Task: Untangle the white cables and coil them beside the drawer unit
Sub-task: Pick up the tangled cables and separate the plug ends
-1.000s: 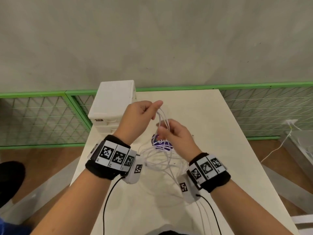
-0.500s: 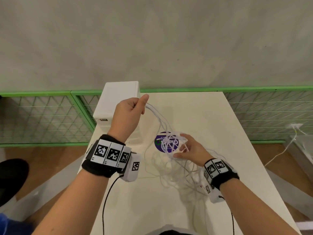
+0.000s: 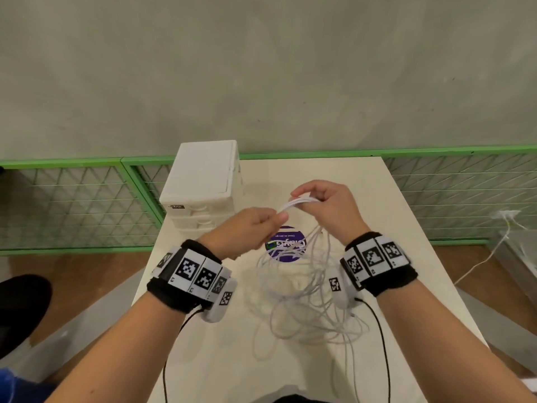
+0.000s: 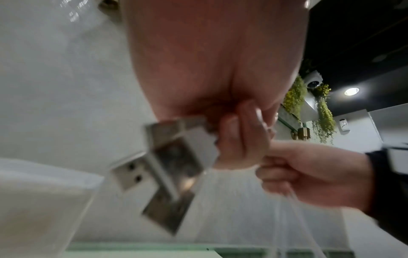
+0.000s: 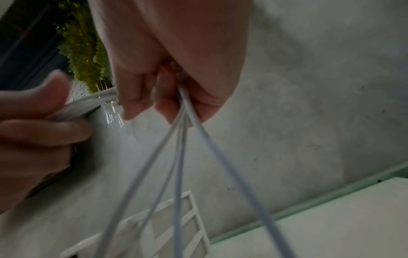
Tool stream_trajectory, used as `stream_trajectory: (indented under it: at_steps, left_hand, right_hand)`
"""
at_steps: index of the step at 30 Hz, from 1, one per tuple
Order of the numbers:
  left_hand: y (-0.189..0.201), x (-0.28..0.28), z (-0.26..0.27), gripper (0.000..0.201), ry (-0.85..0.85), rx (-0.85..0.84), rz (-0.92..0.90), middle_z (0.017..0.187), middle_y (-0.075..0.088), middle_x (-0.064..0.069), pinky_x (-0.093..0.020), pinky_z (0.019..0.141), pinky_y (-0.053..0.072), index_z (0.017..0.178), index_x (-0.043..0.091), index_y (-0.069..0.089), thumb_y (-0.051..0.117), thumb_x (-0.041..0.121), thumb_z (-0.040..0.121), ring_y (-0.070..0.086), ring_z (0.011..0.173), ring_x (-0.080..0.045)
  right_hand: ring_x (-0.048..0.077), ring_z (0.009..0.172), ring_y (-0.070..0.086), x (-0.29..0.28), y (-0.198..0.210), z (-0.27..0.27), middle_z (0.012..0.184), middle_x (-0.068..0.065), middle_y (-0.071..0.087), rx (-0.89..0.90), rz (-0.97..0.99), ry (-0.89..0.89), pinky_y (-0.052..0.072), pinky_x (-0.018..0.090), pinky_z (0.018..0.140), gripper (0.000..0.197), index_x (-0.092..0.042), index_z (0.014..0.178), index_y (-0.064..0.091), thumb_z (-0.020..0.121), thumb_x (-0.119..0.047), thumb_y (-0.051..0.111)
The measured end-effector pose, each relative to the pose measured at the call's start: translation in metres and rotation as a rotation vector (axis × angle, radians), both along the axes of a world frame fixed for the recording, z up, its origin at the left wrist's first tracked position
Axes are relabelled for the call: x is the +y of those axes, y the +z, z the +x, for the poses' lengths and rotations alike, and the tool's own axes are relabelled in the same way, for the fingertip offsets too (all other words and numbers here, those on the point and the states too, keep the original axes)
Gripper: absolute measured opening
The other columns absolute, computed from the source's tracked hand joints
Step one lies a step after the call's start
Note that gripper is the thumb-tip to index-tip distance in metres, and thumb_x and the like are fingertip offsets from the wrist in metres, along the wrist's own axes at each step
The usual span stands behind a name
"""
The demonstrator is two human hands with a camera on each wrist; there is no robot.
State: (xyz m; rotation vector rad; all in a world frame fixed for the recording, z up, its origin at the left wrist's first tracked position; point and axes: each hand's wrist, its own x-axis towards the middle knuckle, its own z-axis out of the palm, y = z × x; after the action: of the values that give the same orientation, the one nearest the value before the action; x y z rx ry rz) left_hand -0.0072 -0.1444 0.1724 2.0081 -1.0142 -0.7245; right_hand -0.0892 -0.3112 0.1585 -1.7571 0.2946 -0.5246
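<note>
Head view: my left hand (image 3: 250, 228) and right hand (image 3: 328, 207) each pinch the thin white cables (image 3: 299, 202) just right of the white plastic drawer unit (image 3: 203, 181); loose loops (image 3: 305, 301) trail below.

The drawer unit (image 3: 203, 181) stands at the far left corner of the surface (image 3: 406, 245), blocking passage there. Right of the drawer unit, bare surface runs to the far edge. Nearer than the drawer unit, loose loops of the white cables (image 3: 305, 303) sprawl across the middle, over a purple sticker (image 3: 286, 245). Bare surface lies left of the loops, just in front of the drawer unit.
</note>
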Motion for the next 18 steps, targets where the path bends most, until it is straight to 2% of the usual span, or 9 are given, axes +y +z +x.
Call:
stream_trajectory:
  at_steps: [1,4,6,8,9,11,12,14,18]
  left_hand:
    - [-0.002,0.000,-0.005,0.048,-0.017,0.096,-0.014,0.053,0.043,0.004,-0.026,0.048,0.031,0.063,0.019,0.046,0.044,0.059,0.088,0.036,0.046,-0.013]
    - [0.009,-0.005,-0.021,0.045,-0.080,0.372,-0.133,0.047,0.035,0.009,-0.018,0.040,0.024,0.063,0.013,0.042,0.040,0.043,0.096,0.030,0.038,-0.007]
    - [0.019,-0.011,-0.027,0.047,-0.145,0.468,-0.256,0.047,0.030,0.008,-0.020,0.040,0.019,0.063,0.012,0.043,0.037,0.045,0.095,0.027,0.036,-0.008]
    - [0.029,-0.015,-0.027,0.047,-0.174,0.575,-0.398,0.047,0.029,0.009,-0.018,0.040,0.019,0.062,0.016,0.050,0.038,0.050,0.091,0.026,0.035,-0.007]
    - [0.035,-0.017,-0.026,0.045,-0.171,0.650,-0.477,0.047,0.029,0.010,-0.016,0.040,0.021,0.062,0.017,0.054,0.039,0.052,0.088,0.026,0.035,-0.006]
    - [0.047,-0.021,-0.021,0.047,-0.128,0.806,-0.659,0.048,0.031,0.012,-0.017,0.039,0.023,0.067,0.017,0.060,0.035,0.049,0.090,0.027,0.035,-0.004]
    - [0.055,-0.022,-0.019,0.050,-0.094,0.868,-0.739,0.048,0.032,0.012,-0.017,0.040,0.023,0.069,0.016,0.062,0.031,0.046,0.094,0.028,0.035,-0.003]
    - [0.067,-0.024,-0.016,0.052,-0.006,0.924,-0.853,0.048,0.032,0.010,-0.019,0.042,0.022,0.074,0.014,0.061,0.025,0.040,0.100,0.028,0.037,-0.004]
    - [0.075,-0.032,-0.016,0.043,0.145,0.841,-1.062,0.054,0.036,0.007,-0.019,0.048,0.032,0.094,0.008,0.055,0.021,0.032,0.104,0.032,0.044,-0.006]
  right_hand:
    - [0.006,0.045,0.033,-0.004,0.001,0.003,0.050,-0.004,0.044,-0.036,-0.010,-0.021,0.031,0.015,0.048,0.014,-0.022,0.077,0.071,0.075,-0.010,0.076]
    - [0.007,0.045,0.030,-0.007,0.002,0.013,0.044,-0.012,0.036,-0.104,-0.005,-0.075,0.032,0.019,0.051,0.013,-0.023,0.077,0.067,0.079,-0.012,0.073]
    - [0.006,0.045,0.034,-0.001,-0.001,0.018,0.042,-0.012,0.040,-0.096,0.009,-0.052,0.034,0.021,0.053,0.016,-0.022,0.078,0.063,0.084,-0.007,0.066]
    - [0.009,0.057,0.050,0.008,-0.014,0.020,0.056,-0.013,0.056,-0.040,0.041,0.019,0.044,0.026,0.061,0.024,-0.021,0.078,0.063,0.084,0.001,0.060]
    - [0.015,0.063,0.053,0.013,-0.022,0.020,0.063,-0.009,0.060,0.017,0.065,0.043,0.046,0.030,0.062,0.023,-0.018,0.075,0.063,0.085,0.002,0.057]
    - [0.021,0.058,0.047,0.024,-0.038,0.016,0.062,0.004,0.053,0.160,0.070,0.080,0.039,0.032,0.053,0.017,-0.009,0.073,0.060,0.086,-0.003,0.051]
    - [0.017,0.053,0.044,0.029,-0.045,0.012,0.059,0.003,0.048,0.224,0.024,0.096,0.037,0.030,0.051,0.019,-0.011,0.073,0.060,0.089,-0.008,0.051]
    - [0.008,0.047,0.039,0.037,-0.059,0.004,0.057,-0.002,0.045,0.282,-0.045,0.129,0.038,0.026,0.052,0.024,-0.020,0.075,0.064,0.095,-0.020,0.049]
    - [0.012,0.056,0.047,0.047,-0.075,-0.007,0.064,0.004,0.054,0.278,-0.065,0.174,0.039,0.024,0.058,0.023,-0.024,0.075,0.060,0.094,-0.018,0.049]
